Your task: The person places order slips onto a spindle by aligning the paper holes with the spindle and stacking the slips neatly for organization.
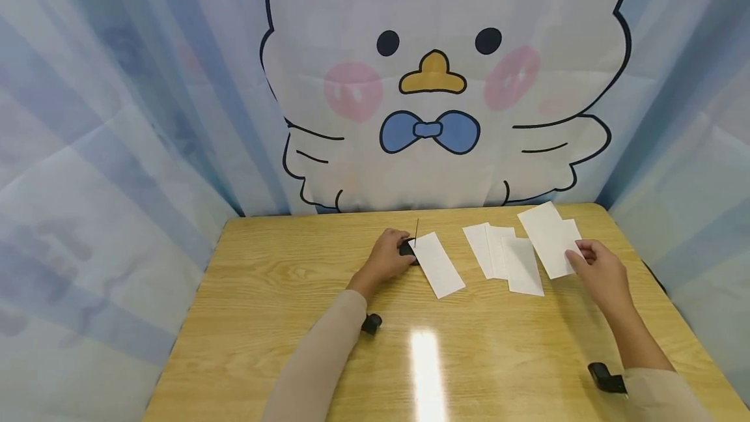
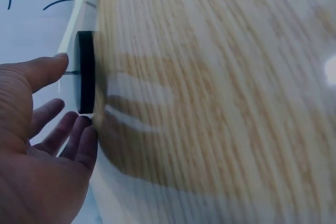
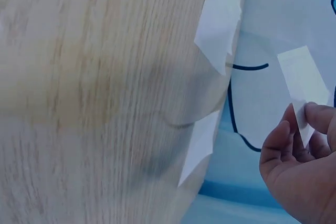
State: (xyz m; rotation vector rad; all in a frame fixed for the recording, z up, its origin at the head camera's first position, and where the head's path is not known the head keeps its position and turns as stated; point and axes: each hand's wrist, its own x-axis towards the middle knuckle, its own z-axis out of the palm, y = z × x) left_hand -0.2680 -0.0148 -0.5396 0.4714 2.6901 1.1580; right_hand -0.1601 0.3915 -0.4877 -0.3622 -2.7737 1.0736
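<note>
My left hand (image 1: 389, 256) holds the black round base (image 2: 86, 72) of a paper spike from its left side. A thin upright rod (image 1: 416, 230) rises from that base. One white paper slip (image 1: 441, 269) has its upper corner at the rod and slants down to the right; I cannot tell whether it is pierced. My right hand (image 1: 600, 272) pinches another white slip (image 3: 303, 74) between thumb and fingers, raised above the table. Behind it, a further slip (image 1: 571, 232) is partly hidden; it lies near the table edge.
Several white slips (image 1: 523, 266) lie overlapping between the spike and my right hand, on the wooden table (image 1: 281, 292). A curtain with a cartoon bird (image 1: 433, 174) hangs at the table's far edge. Black wrist-worn pieces (image 1: 606, 378) show by both sleeves.
</note>
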